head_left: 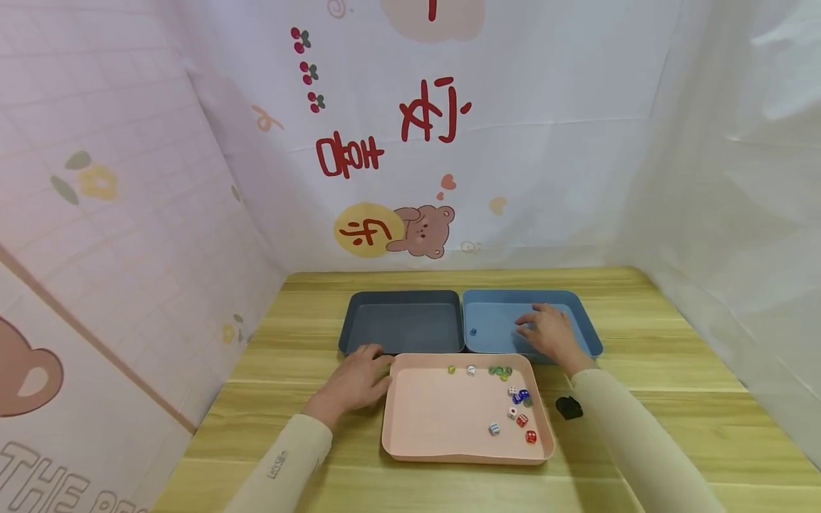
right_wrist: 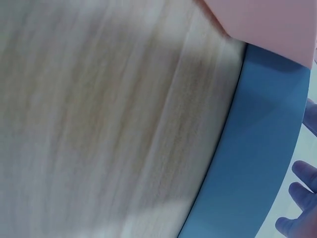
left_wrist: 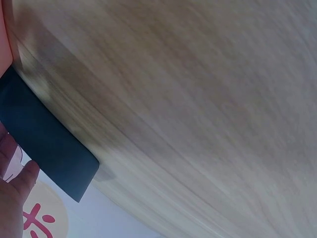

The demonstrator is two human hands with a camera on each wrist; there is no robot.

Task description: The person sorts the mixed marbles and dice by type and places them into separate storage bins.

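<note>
Over the light blue tray (head_left: 580, 324) at the back right, my right hand (head_left: 550, 333) hangs with its fingers spread and nothing visible between them. A small blue bead (head_left: 473, 332) lies in that tray, left of the fingers. My left hand (head_left: 359, 377) rests at the upper left corner of the pink tray (head_left: 468, 458), fingers relaxed and holding nothing. Inside the pink tray, at its right side, are red dice (head_left: 531, 437), blue dice (head_left: 524, 394), white dice (head_left: 494, 429) and green glass beads (head_left: 499, 371). The right wrist view shows fingers (right_wrist: 303, 196) beyond the blue tray's wall (right_wrist: 247, 148).
A dark grey-blue tray (head_left: 404, 326) stands at the back left, side by side with the light blue one. A small black object (head_left: 569, 407) lies on the wooden table (head_left: 648, 342) under the right forearm. Printed cloth walls rise at the back and both sides.
</note>
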